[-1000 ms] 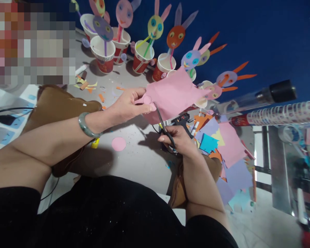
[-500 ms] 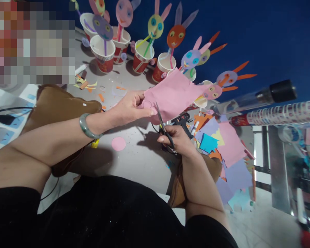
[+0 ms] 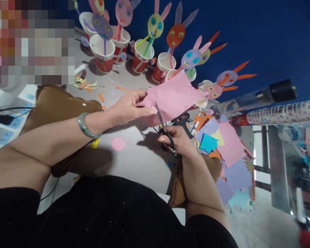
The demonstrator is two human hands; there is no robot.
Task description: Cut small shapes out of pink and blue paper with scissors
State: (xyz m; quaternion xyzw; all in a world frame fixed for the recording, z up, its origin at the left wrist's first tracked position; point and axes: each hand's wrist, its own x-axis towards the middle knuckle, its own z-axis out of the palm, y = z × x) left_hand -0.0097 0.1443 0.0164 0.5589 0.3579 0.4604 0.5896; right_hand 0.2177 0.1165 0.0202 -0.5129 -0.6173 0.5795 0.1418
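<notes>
Your left hand (image 3: 129,105), at centre frame, pinches the left edge of a pink paper sheet (image 3: 174,98) between thumb and fingers, holding it up off the table (image 3: 136,158); a small circle outline shows on the sheet just beside your thumb. Your right hand (image 3: 177,139), below and slightly right of centre, is closed around the handles of a pair of scissors (image 3: 163,125), whose blades point up and to the left and meet the lower edge of the sheet near that circle. The blades appear slightly parted at the paper. You wear a green bangle (image 3: 85,125) on the left wrist. On the table below your left hand lies a cut pink disc (image 3: 118,143), apart from both hands. Just beyond your right hand sits a black glue gun (image 3: 182,120), partly hidden by the sheet. To the right of the frame a loose pile of coloured paper offcuts (image 3: 222,144) spreads over the surface. Along the upper part of the frame, against a blue backdrop (image 3: 268,38), stands a row of paper cups (image 3: 143,55) holding paper rabbit faces on straws. A brown bag (image 3: 57,106) lies at the left, under your left forearm.
</notes>
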